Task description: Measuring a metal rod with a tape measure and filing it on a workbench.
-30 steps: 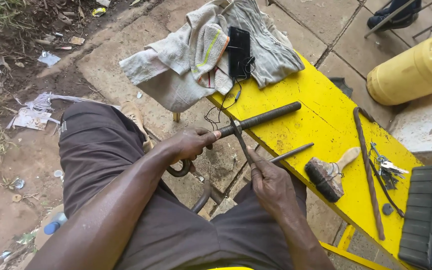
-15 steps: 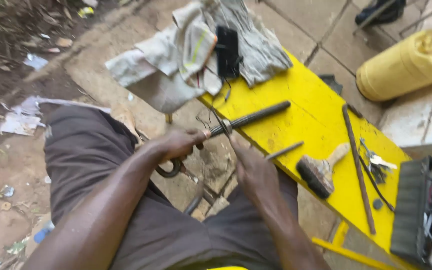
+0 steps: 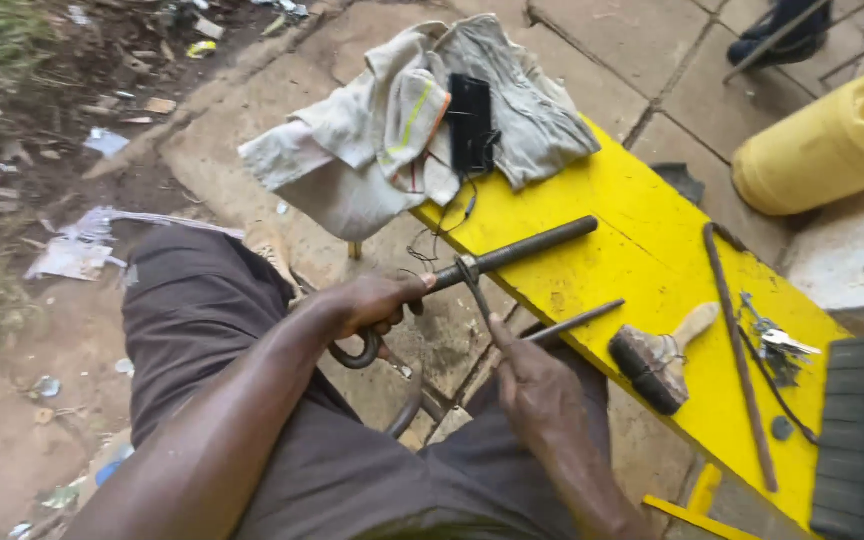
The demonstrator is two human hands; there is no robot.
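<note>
Here the left hand (image 3: 372, 303) grips the rod (image 3: 512, 255), the right hand (image 3: 537, 385) seemingly pinching pliers (image 3: 474, 285).

Both bare forearms reach forward over the lap, the left hand (image 3: 372, 303) curled in a closed fist with knuckles up, the right hand (image 3: 537, 385) lower, its fingers pinched together and pointing ahead.

Dull dark metal rod (image 3: 512, 255); yellow painted bench top (image 3: 652, 240), scuffed, matt; crumpled grey cloth (image 3: 392, 130); wooden-handled brush (image 3: 662, 355), worn bristles.
</note>
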